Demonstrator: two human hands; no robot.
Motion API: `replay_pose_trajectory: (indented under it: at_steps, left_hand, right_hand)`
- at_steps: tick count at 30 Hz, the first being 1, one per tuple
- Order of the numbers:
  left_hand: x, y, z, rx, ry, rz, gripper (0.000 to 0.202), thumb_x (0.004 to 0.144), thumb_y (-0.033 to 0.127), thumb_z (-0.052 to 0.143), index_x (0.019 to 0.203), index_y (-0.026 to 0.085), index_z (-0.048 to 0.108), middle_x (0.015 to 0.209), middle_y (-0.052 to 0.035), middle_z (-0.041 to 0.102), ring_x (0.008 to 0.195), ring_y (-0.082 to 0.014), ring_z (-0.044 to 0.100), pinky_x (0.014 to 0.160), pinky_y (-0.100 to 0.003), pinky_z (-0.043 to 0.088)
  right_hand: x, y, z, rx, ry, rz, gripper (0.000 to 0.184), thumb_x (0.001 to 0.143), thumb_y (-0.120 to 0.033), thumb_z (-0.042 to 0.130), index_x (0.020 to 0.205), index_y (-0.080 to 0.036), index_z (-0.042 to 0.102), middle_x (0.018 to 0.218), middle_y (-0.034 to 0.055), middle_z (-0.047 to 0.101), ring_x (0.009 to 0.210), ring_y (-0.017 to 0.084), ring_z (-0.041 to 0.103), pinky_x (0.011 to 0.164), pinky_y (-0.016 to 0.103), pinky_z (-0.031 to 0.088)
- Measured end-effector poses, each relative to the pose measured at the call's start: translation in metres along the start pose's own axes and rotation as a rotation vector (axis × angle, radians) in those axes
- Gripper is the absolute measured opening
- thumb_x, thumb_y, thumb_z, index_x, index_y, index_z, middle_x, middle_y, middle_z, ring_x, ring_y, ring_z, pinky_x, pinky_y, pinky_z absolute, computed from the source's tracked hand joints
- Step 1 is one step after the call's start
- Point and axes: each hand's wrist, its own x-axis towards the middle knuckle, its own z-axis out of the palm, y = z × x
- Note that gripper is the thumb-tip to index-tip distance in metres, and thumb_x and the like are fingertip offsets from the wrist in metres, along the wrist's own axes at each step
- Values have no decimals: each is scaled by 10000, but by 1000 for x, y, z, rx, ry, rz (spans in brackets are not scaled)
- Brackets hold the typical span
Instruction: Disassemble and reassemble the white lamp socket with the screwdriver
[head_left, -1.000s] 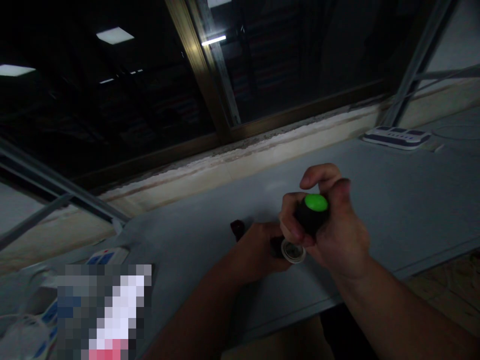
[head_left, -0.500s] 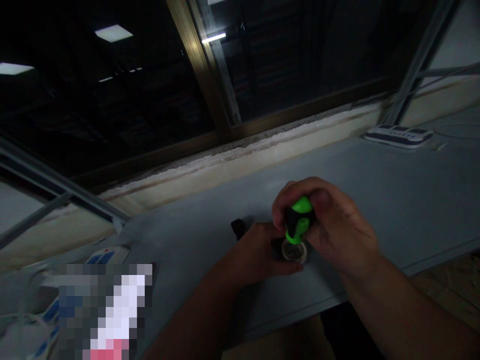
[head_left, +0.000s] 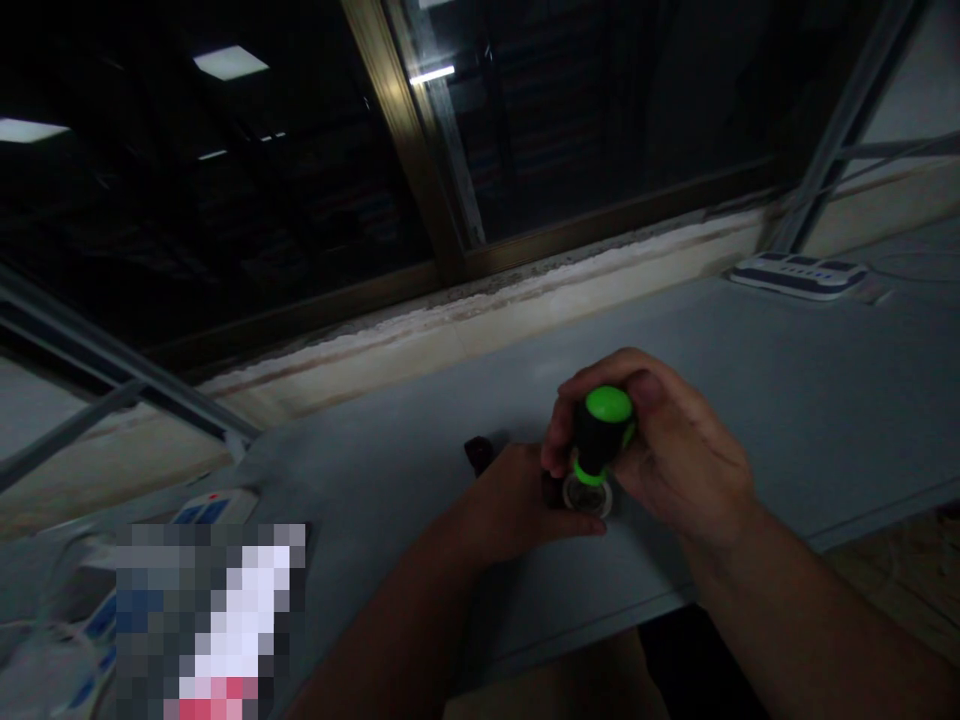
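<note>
Table (head_left: pixel 750 400) center, twelve o'clock: right hand (head_left: pixel 671 455) in closed grip on green-capped screwdriver handle (head_left: pixel 600 425) above small round ring (head_left: pixel 587 497); left hand (head_left: pixel 510 505) gripping narrowly on dark object (head_left: pixel 553 490).

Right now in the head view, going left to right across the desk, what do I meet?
White power strip, small dark object, left hand, right hand gripping a green-and-black tool handle, far power strip.
</note>
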Motion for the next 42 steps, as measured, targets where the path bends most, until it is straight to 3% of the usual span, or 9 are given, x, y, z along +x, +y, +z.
replay_pose_trajectory:
  at_steps: [2, 5, 12, 25, 30, 32, 35, 39, 42]
  left_hand:
    - [0, 0, 0, -53, -37, -6, 386, 718, 385, 872, 989, 160, 713, 888, -32, 715, 847, -186, 656, 752, -283, 515]
    - [2, -1, 0, -129, -69, -28, 405, 731, 377, 866, 1033, 155, 714, 956, -62, 743, 856, -197, 690, 765, -302, 535]
    - [3, -5, 1, -145, -85, -26, 509, 706, 402, 882, 1125, 161, 720, 991, -82, 752, 882, -216, 711, 779, -317, 548]
    - [4, -8, 2, -146, -79, 23, 522, 705, 401, 879, 1140, 155, 726, 1001, -88, 749, 896, -218, 705, 819, -338, 552]
    - [3, -7, 2, -196, -87, 11, 510, 703, 360, 885, 1134, 148, 714, 996, -80, 747, 895, -214, 708, 812, -325, 548]
    - [3, -5, 2, -171, -85, 11, 461, 706, 356, 882, 1081, 144, 717, 962, -67, 745, 869, -203, 706, 785, -307, 543]
    - [3, -4, 1, -117, -69, 18, 397, 713, 355, 876, 1008, 145, 714, 919, -49, 741, 835, -186, 697, 747, -283, 534]
    - [3, -4, 2, -81, -52, 25, 391, 707, 382, 879, 977, 155, 709, 912, -43, 739, 816, -177, 687, 738, -281, 531]
    - [3, -4, 2, -98, -32, 45, 415, 696, 390, 888, 992, 159, 710, 920, -47, 745, 852, -192, 693, 752, -286, 535]
  right_hand:
    - [2, -5, 0, 32, 21, 27, 290, 1060, -389, 388, 1049, -254, 645, 720, 16, 634, 491, 117, 558, 430, 231, 450]
    - [4, -9, -1, 36, 90, -60, 244, 1049, -414, 412, 1002, -286, 613, 650, -8, 625, 398, 84, 427, 361, 181, 321]
    - [5, -9, -1, 11, 116, -126, 254, 1045, -459, 412, 961, -290, 582, 631, -10, 594, 402, 89, 402, 353, 177, 289]
    - [6, -7, 4, -5, 195, -179, 216, 988, -476, 549, 899, -285, 599, 641, -21, 523, 455, 110, 480, 317, 160, 298]
    - [5, -6, 2, -69, 142, -154, 235, 988, -532, 524, 939, -312, 589, 637, -25, 555, 429, 107, 429, 324, 171, 295]
    - [5, -5, -1, -94, 100, -168, 185, 955, -505, 600, 960, -321, 597, 739, -8, 589, 473, 112, 475, 334, 186, 331]
    - [4, -4, -6, -137, 77, -186, 140, 881, -339, 732, 989, -318, 646, 959, 12, 579, 553, 102, 539, 396, 234, 435]
    - [2, -9, -8, -251, -3, -103, 158, 979, -338, 590, 1014, -257, 722, 943, 58, 623, 791, 185, 652, 641, 334, 552]
    - [2, -12, -3, -139, -14, 78, 329, 1046, -410, 426, 998, -223, 692, 781, 52, 662, 650, 169, 633, 529, 289, 498]
